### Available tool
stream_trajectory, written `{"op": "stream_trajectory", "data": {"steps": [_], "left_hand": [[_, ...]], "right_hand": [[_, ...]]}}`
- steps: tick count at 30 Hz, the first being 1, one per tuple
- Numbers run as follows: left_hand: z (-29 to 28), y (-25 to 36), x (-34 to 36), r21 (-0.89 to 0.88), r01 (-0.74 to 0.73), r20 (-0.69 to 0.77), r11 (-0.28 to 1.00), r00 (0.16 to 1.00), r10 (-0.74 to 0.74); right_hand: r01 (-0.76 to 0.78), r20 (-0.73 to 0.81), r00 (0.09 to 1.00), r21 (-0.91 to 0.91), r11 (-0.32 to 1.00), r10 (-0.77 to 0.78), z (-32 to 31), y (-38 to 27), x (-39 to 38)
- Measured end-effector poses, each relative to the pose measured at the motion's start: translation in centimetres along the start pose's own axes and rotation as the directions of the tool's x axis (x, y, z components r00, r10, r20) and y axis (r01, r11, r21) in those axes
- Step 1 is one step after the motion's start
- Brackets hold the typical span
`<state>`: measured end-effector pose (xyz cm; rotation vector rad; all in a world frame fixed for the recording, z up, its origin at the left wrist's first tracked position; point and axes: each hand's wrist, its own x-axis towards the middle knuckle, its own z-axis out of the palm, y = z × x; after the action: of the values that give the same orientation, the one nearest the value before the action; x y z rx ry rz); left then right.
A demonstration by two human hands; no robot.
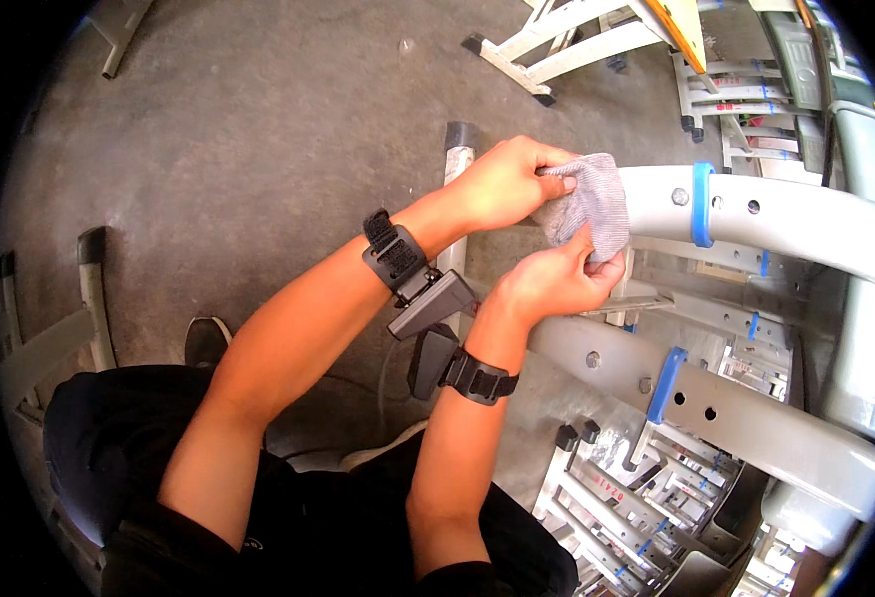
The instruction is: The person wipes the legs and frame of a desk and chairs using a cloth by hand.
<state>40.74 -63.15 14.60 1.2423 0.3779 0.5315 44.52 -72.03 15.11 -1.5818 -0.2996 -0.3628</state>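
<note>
1. Nearest: person seated, dark trousers, both forearms come up from the lower edge, each with a black wrist strap (393,251) carrying a small dark unit.
2. Right hand (555,282) sits just near of the grey cloth (588,204), fingers closed, pinching its lower edge. Looks like it anchors the cloth; keep that pinch firm so the fabric doesn't bunch.
3. Left hand (505,181) is just beyond it, curled shut over the cloth's top-left, pressing it onto the end of the upper grey metal bar (785,214).
4. Cloth is between both hands, draped on the bar's left end, touching it. Judgement: a wipe stroke in hand. Best done by wrapping the cloth around the tube and drawing along it, not dabbing.
5. Watch the blue band (701,204) and bolt holes to the right: likely snag points.
6. Lower grey bar (716,403) runs near-right, untouched.
7. Far: white frames (567,45) on the concrete floor (258,129).
</note>
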Motion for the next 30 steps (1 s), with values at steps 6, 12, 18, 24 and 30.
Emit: {"op": "stream_trajectory", "data": {"steps": [6,12,18,24,30], "left_hand": [[-1.5,-5.4,0.7,0.044,0.03,0.006,0.999,1.0,-0.03],[-2.9,-11.8,0.6,0.191,0.073,-0.05,0.979,0.997,-0.065],[-3.2,-10.8,0.1,0.328,0.142,-0.077,0.934,0.989,-0.123],[-2.6,-8.8,-0.6,0.157,0.06,-0.062,0.986,0.997,-0.05],[-2.5,-9.0,-0.1,0.106,0.03,-0.038,0.994,0.999,-0.027]], "right_hand": [[-0.108,0.023,0.994,-0.052,0.993,0.109,-0.1,3.5,-2.1],[-0.147,0.092,0.98,-0.275,0.95,0.178,-0.8,10.4,-4.7],[-0.284,0.131,0.927,-0.367,0.886,0.351,-1.0,10.7,-4.9],[-0.333,0.121,0.932,-0.084,0.939,0.342,-0.9,7.4,-3.8],[-0.255,0.087,0.956,-0.22,0.942,0.279,-0.2,6.3,-3.3]]}}
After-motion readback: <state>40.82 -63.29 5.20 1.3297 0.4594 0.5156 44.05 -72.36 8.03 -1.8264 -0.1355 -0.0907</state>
